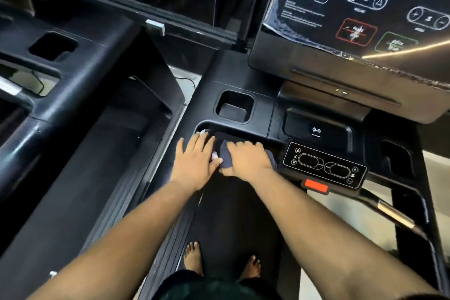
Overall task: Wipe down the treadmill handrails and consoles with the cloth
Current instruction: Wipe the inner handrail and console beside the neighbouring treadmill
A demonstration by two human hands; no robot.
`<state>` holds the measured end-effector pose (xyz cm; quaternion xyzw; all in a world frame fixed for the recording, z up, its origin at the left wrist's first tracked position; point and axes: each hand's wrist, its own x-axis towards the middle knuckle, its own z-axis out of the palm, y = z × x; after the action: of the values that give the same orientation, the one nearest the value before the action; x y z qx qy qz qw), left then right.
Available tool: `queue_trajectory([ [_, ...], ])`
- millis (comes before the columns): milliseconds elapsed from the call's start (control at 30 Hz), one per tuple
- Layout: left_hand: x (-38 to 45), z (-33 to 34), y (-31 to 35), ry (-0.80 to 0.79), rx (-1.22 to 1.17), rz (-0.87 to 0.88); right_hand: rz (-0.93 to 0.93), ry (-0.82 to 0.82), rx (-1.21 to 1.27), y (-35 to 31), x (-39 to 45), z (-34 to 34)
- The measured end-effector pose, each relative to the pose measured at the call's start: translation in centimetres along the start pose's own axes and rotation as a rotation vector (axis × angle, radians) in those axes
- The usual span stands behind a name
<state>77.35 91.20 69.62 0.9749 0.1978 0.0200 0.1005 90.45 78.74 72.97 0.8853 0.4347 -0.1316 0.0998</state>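
I stand barefoot on a black treadmill. A dark blue cloth [225, 156] lies over the front handrail just left of the small control panel [325, 165]. My right hand [246, 159] is curled over the cloth and grips it against the rail. My left hand [196, 157] lies beside it with straight fingers resting on the rail, its thumb touching the cloth's edge. The rail itself is mostly hidden under both hands. The big console screen [360, 7], still under plastic film, rises at the upper right.
A square cup holder [234, 106] and a wireless charging tray [316, 130] sit behind the rail. A red safety key [316, 186] is below the control panel. A second treadmill's console [60, 68] stands at left, and a silver-tipped side handrail [394, 214] at right.
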Motion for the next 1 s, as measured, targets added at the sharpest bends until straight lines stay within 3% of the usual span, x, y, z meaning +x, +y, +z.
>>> queue_trajectory([
  [100,0.3,0.2,-2.0,-0.208,0.059,0.056,0.028,0.089,-0.077,-1.8,-3.5,3.3],
  [167,-0.3,0.6,-3.3,-0.261,0.069,0.099,-0.025,0.166,-0.131,-2.8,-5.4,5.1],
  [233,-1.1,1.1,-4.2,-0.239,0.061,0.141,-0.060,0.199,-0.134,-2.3,-3.8,4.4],
  [400,-1.1,1.2,-4.4,-0.204,0.050,0.186,-0.035,-0.073,-0.104,-2.3,1.2,0.2],
  [600,-1.0,1.4,-4.6,-0.195,0.020,0.190,0.029,0.127,-0.199,-4.2,-1.5,2.1],
  [767,-0.9,1.4,-4.7,-0.206,-0.026,0.194,-0.107,-0.227,0.088,-3.6,3.0,-2.4],
  [800,-1.0,1.4,-4.7,-0.198,-0.032,0.192,-0.107,-0.223,0.106,-3.7,3.2,-2.6],
  [933,-1.0,1.8,-5.0,-0.131,-0.109,0.203,-0.036,0.089,-0.147,-5.7,-0.5,2.0],
  [1000,-1.1,1.9,-5.1,-0.120,-0.111,0.191,-0.024,0.116,-0.192,-6.1,-0.9,2.5],
])
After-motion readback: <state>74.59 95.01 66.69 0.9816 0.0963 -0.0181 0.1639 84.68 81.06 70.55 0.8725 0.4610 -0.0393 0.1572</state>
